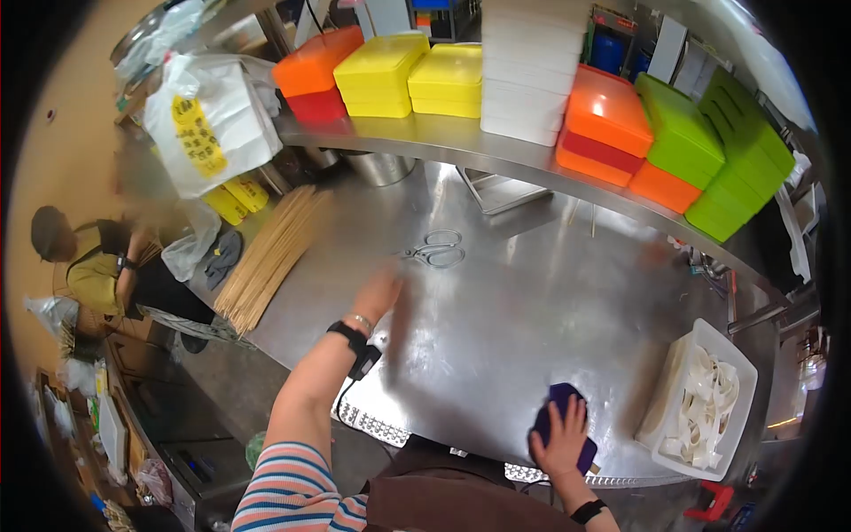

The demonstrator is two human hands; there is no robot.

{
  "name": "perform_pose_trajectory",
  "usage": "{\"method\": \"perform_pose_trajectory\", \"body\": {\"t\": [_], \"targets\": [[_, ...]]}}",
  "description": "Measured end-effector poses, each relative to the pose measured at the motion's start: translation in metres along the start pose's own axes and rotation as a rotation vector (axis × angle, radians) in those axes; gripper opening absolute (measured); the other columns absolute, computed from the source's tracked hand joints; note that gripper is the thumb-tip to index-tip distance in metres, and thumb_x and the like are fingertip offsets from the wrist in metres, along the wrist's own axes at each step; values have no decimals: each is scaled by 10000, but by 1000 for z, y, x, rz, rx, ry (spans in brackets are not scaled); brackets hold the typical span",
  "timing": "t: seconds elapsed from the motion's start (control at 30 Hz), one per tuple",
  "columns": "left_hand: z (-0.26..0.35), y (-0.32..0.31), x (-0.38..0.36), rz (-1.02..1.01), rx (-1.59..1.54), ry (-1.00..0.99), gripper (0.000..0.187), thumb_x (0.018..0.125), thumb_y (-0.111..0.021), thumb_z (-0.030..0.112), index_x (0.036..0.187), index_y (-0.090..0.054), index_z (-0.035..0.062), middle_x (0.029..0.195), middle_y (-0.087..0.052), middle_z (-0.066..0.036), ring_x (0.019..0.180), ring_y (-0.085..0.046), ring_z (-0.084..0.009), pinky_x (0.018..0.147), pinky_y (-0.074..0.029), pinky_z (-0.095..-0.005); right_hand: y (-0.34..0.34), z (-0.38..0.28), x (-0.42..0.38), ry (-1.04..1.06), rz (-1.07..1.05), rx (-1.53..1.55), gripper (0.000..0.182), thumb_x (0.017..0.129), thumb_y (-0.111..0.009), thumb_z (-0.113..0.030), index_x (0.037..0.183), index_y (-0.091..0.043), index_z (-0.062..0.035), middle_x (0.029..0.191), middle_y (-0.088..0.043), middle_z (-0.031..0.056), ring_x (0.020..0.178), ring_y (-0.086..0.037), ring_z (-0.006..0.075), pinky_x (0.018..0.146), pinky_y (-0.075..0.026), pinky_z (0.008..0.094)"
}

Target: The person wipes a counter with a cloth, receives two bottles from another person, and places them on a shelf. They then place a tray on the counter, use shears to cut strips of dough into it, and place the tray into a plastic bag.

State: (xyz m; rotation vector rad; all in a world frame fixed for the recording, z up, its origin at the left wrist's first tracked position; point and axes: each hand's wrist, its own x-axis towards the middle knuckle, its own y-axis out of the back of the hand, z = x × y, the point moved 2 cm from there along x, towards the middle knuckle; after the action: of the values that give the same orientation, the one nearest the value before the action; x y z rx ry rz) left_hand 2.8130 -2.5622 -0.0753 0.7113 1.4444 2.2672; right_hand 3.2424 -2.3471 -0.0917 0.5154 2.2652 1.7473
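My right hand (563, 436) lies with its fingers spread on a dark purple cloth (553, 401) at the table's front edge. Farther out, my left hand (381, 291) reaches over the steel table (496, 301), close to the blade end of metal scissors (441, 250). The scissors' loops point away to the right. A blur covers the left fingertips, so whether they touch the scissors cannot be made out. Left of that hand lies a long bundle of thin wooden sticks (275, 257).
A steel shelf (425, 137) holds orange, yellow, white and green boxes. At the right stands a white bin (651, 434) with pale strips (705, 408). A metal tray (505, 197) lies under the shelf. White bags (213, 115) hang at left, near another person (97, 266).
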Motion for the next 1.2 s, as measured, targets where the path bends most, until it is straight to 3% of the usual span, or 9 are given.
{"method": "perform_pose_trajectory", "body": {"t": [0.2,0.37,0.53,0.63,0.73,0.8,0.93,1.0,1.2], "targets": [[-12,-32,75,-78,67,-183,415,736,-638,132,1130,-555,30,1026,-604,-184,969,-581,-358,857,-474,-420,-21,-89,101,106,-125,78,728,742,-669,-428,1349,-430,-107,1480,-193,280,1366,-183,459,1044,-213,600],[-33,-27,69,-272,-75,37,437,702,-665,175,1098,-542,36,1025,-597,-176,878,-604,-383,778,-497,-448,-42,-161,240,200,-131,71,750,766,-647,-403,1391,-373,-90,1486,-186,266,1378,-176,429,1068,-203,567],[-84,42,-29,-256,-417,345,401,752,-696,317,994,-556,28,765,-594,-160,695,-593,-328,635,-477,-394,-71,-204,371,182,42,76,721,833,-576,-382,1415,-316,-45,1480,-196,272,1373,-178,430,1086,-186,544],[-109,73,-118,-138,-440,520,297,699,-712,174,810,-487,16,621,-532,-131,542,-519,-220,519,-436,-338,-88,-231,438,214,122,44,669,856,-545,-363,1396,-328,-33,1451,-265,259,1350,-232,412,1081,-203,528],[-116,99,-196,-18,-491,791,207,649,-615,35,782,-458,28,622,-485,-46,569,-452,-121,520,-391,-279,-89,-262,492,197,-38,106,651,866,-531,-375,1377,-345,-18,1405,-335,252,1310,-286,407,1067,-224,527],[-114,107,-231,90,-497,787,216,647,-535,-24,818,-424,44,702,-392,-2,626,-390,-90,546,-335,-232,-98,-273,513,264,128,35,647,865,-531,-379,1363,-355,-6,1363,-381,249,1272,-329,401,1057,-242,518],[-81,132,-249,219,-514,861,251,818,-625,160,977,-599,-32,833,-628,-105,733,-579,-235,648,-470,-397,-95,-273,472,361,236,29,658,851,-545,-375,1363,-363,-5,1409,-341,248,1310,-310,394,1053,-264,506],[-90,113,-272,325,-729,980,211,635,-540,-39,795,-440,55,682,-404,14,627,-383,-61,559,-326,-205,-97,-258,416,550,128,71,677,836,-564,-372,1369,-361,-7,1434,-313,250,1334,-284,396,1050,-269,503],[-61,110,-240,247,-665,814,212,656,-569,-25,801,-430,43,652,-428,4,598,-406,-63,528,-348,-228,-55,-192,213,718,-216,57,677,778,-640,-382,1345,-435,-75,1449,-310,226,1347,-287,376,1015,-301,492]]}}
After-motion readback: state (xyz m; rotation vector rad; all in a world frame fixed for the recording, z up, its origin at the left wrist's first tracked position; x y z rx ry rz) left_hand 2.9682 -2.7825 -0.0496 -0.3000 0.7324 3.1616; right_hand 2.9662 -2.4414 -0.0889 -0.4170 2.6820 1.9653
